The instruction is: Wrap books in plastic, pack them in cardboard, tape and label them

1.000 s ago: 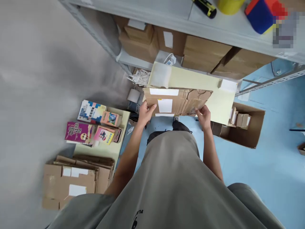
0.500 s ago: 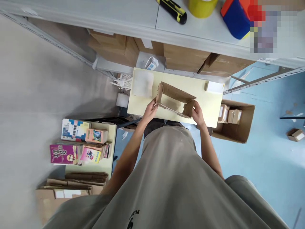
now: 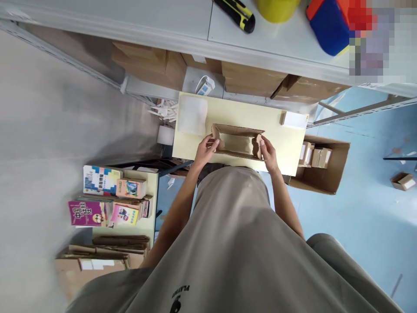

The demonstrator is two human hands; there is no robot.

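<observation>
A narrow cardboard sleeve (image 3: 239, 129), open through its middle, is over the pale yellow table (image 3: 286, 150); the tabletop shows through it. My left hand (image 3: 206, 150) grips its left end, thumb on the inner side. On the right end, my right hand (image 3: 268, 154) pinches the torn-edged cardboard wall between thumb and fingers. Left of the sleeve lies a stack of white sheets (image 3: 193, 115). A small white box (image 3: 294, 119) rests near the table's far right corner.
A shelf edge (image 3: 182, 52) crosses above, carrying a utility knife (image 3: 239, 15) and a tape dispenser (image 3: 329, 28). Beneath it stand cardboard boxes (image 3: 252, 80) and a power strip (image 3: 206, 87). Right of the table is an open carton (image 3: 335, 169); at left are books (image 3: 87, 213) and flattened cardboard (image 3: 107, 252).
The cardboard sleeve has levelled out from its slant, its left end coming nearer to me. Both hands have shifted their grip, with thumbs now more over the end walls.
</observation>
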